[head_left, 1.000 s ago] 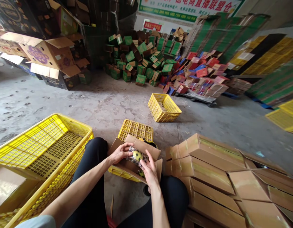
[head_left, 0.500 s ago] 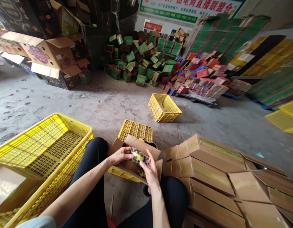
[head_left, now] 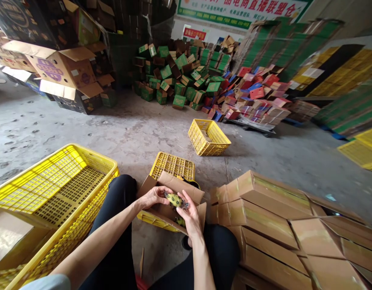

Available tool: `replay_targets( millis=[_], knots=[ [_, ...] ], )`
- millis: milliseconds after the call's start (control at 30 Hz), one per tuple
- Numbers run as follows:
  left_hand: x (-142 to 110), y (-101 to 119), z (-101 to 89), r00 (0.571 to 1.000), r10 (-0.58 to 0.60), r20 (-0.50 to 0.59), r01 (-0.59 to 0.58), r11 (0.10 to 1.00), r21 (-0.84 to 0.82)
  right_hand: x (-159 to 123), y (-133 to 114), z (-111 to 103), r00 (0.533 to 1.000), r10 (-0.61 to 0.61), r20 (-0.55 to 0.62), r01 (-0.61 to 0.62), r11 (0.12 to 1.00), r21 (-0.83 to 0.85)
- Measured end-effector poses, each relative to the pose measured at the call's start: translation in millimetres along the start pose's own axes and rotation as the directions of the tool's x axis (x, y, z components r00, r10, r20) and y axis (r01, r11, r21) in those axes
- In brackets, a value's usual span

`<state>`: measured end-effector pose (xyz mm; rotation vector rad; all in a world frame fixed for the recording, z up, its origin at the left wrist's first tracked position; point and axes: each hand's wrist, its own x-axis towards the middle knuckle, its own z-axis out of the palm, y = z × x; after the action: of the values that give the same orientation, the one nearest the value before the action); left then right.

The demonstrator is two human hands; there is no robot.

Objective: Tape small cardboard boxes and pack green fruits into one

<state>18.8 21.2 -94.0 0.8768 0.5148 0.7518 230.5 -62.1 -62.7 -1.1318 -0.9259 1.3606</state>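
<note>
Both hands hold a small packet (head_left: 174,199) with a yellow-green middle, dark spots and twisted-looking dark ends; its exact kind I cannot make out. My left hand (head_left: 153,197) pinches the left end between thumb and fingers. At the right end, my right hand (head_left: 190,214) grips it with the thumb on the near side. The packet is just above an open cardboard box (head_left: 183,187) whose flaps stand outward. Inside the box, partly hidden by my right hand, lies another yellow-green piece (head_left: 179,220). A yellow crate (head_left: 157,221) is under the box.
A large yellow crate (head_left: 92,161) stands at my left, with cardboard (head_left: 11,233) beside it. Stacked brown cartons (head_left: 276,225) crowd my right. A smaller yellow crate (head_left: 208,139) sits on the floor ahead. Green boxes (head_left: 180,80) and red-blue boxes (head_left: 255,92) are heaped behind.
The packet has turned in my fingers: its round yellow-green face with dark spots gave way to a longer spotted side. My hands have barely shifted and keep their grip over the box.
</note>
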Motion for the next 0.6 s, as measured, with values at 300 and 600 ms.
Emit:
replay_targets(
  millis=[300,600],
  knots=[
    [-0.2,3.2,1.3,0.999,0.033,0.009,-0.033,0.999,0.023,0.8,0.5,-1.0,1.0,0.008,0.001,-0.008,0.998,-0.055],
    [-2.7,4.0,5.3,0.997,-0.026,-0.075,0.027,1.0,0.01,2.4,6.2,4.5,0.99,0.063,-0.13,-0.068,0.997,-0.039]
  ],
)
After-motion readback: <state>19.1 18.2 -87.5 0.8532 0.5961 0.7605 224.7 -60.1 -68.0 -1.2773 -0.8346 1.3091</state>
